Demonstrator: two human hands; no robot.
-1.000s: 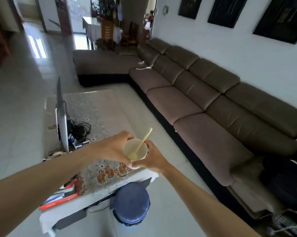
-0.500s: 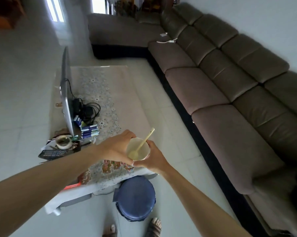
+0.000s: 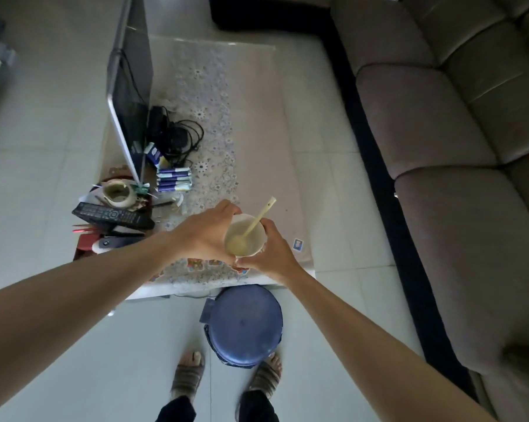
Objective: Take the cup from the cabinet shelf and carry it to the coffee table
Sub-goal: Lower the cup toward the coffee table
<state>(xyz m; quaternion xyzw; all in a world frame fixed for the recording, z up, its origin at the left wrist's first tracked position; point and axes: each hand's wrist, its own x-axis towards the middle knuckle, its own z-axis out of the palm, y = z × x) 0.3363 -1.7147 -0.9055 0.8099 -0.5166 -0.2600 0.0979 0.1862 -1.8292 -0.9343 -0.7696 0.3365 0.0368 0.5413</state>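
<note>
A pale cream cup (image 3: 248, 239) with a cream spoon (image 3: 258, 222) standing in it is held between both hands. My left hand (image 3: 205, 236) wraps its left side and my right hand (image 3: 270, 252) grips its right side and base. The cup hangs above the near end of the coffee table (image 3: 257, 123), which has a floral cloth. I cannot tell whether the cup's base touches the cloth.
A thin monitor (image 3: 129, 95) stands along the table's left side, with cables (image 3: 178, 138), blue packets (image 3: 173, 179), a tape roll (image 3: 118, 193) and a remote (image 3: 112, 214). A blue stool (image 3: 243, 325) sits under the near edge. A brown sofa (image 3: 455, 147) runs along the right.
The view has tilted down and closed in on the table; my feet and the stool now show. Both hands still hold the cup, now over the table's near end.
</note>
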